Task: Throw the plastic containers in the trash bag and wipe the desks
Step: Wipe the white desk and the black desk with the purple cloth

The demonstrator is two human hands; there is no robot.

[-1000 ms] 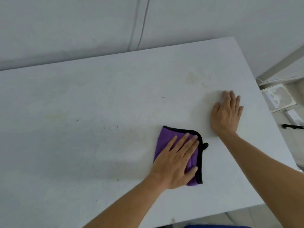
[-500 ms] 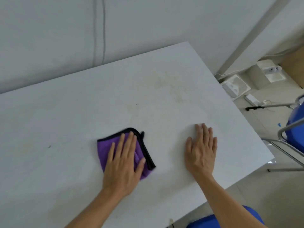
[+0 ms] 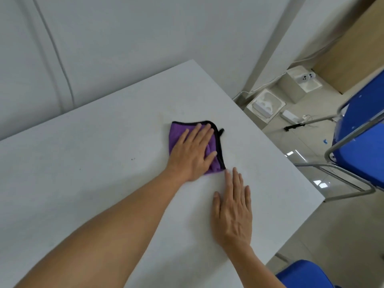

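A folded purple cloth point(image 3: 176, 134) with black edging lies on the white desk point(image 3: 99, 154), toward its far right part. My left hand point(image 3: 193, 152) presses flat on the cloth, fingers spread and pointing to the far right corner. Just below the cloth's near corner, my right hand point(image 3: 231, 210) rests palm down on the bare desk with nothing in it. No plastic containers or trash bag are in view.
A grey wall runs right behind the desk. To the right, off the desk's edge, stands a blue chair point(image 3: 361, 142) with a metal frame. Another blue seat point(image 3: 301, 274) sits at the bottom right. White boxes point(image 3: 268, 106) and cables lie on the floor.
My left hand has slid the cloth up and right across the desk, toward the far right corner. The right hand stays flat on the desk, and the view has swung right.
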